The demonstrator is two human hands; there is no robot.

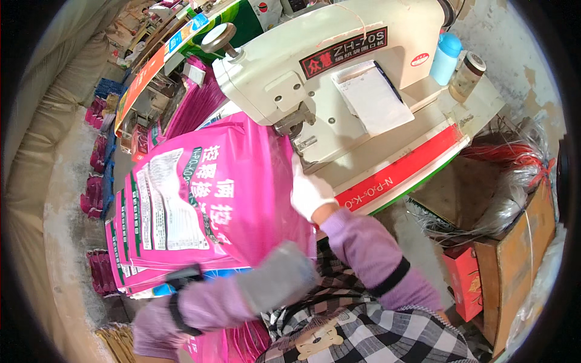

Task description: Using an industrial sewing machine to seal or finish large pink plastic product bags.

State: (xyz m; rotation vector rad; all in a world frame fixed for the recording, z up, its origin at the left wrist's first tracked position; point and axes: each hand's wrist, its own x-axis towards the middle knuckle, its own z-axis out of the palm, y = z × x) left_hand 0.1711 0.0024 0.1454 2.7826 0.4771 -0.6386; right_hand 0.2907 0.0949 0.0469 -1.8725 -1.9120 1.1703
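A large pink printed plastic bag (242,175) lies at the left of a cream sewing machine (339,78), its right edge below the needle area. My right hand (312,192), in a white glove, is closed on that edge, close to the machine's foot. My left forearm reaches across the bag's near side. A blurred grey patch (281,275) covers its end, so my left hand's fingers cannot be made out. More pink bags (124,269) are stacked beneath the top one.
A white notepad (375,103) rests against the machine. Beside it stand a blue bottle (446,59) and a lidded jar (467,77). Clear plastic strands (514,209) hang over a cardboard box (520,254) at right. Pink bundles (92,195) line the left wall.
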